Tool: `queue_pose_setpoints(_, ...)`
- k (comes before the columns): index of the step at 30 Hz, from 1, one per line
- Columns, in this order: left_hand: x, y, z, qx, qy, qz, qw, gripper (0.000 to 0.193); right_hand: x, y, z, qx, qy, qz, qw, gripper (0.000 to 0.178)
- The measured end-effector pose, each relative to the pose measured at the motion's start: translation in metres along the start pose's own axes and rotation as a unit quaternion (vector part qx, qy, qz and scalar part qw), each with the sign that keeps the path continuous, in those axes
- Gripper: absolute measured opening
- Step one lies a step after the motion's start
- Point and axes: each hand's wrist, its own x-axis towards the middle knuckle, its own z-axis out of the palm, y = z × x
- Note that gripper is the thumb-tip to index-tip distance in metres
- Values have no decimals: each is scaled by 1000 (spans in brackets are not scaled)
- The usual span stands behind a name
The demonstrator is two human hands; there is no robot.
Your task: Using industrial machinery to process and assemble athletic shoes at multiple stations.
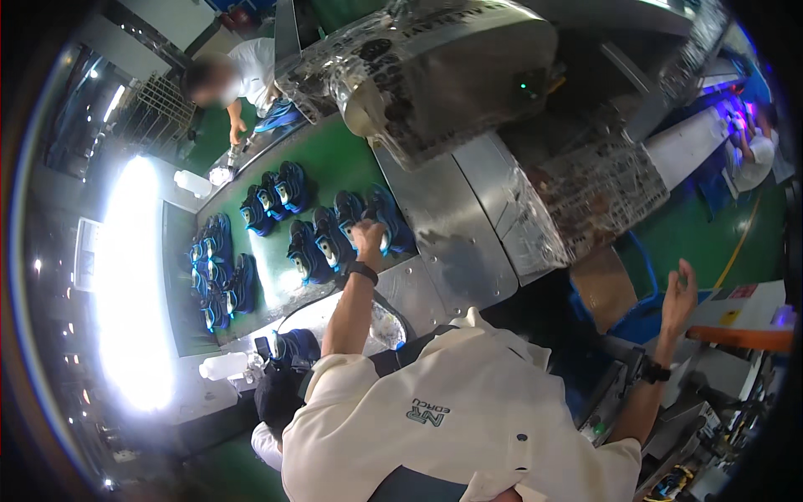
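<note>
My left hand [366, 238] is closed on the dark blue and black sports shoe [386, 217] at the right end of a row on the green belt. Just left of my fingers stands another shoe [347, 209] of the same kind, and two more [322, 243] sit beyond it. Where exactly my fingertips grip is hard to make out. My right hand [679, 293] is raised at the far right, fingers apart, holding nothing. Nearest it are a brown cardboard piece [604, 289] and an orange-edged shelf [736, 337].
More shoes [276, 194] stand farther along the belt [347, 159]. Metal plates [468, 268] adjoin it, below a large film-wrapped machine [452, 84]. A co-worker [251, 75] works at the upper left beside a shoe; another [276, 402] is close at my left. A third person [757, 155] is far right.
</note>
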Motion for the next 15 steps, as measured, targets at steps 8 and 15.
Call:
queue_pose_setpoints(8,42,215,-119,-178,186,288,922,37,112,-92,86,-72,-25,-109,991,39)
queue_pose_setpoints(15,19,406,-168,-109,67,380,916,53,142,-120,115,-207,-121,-3,971,36)
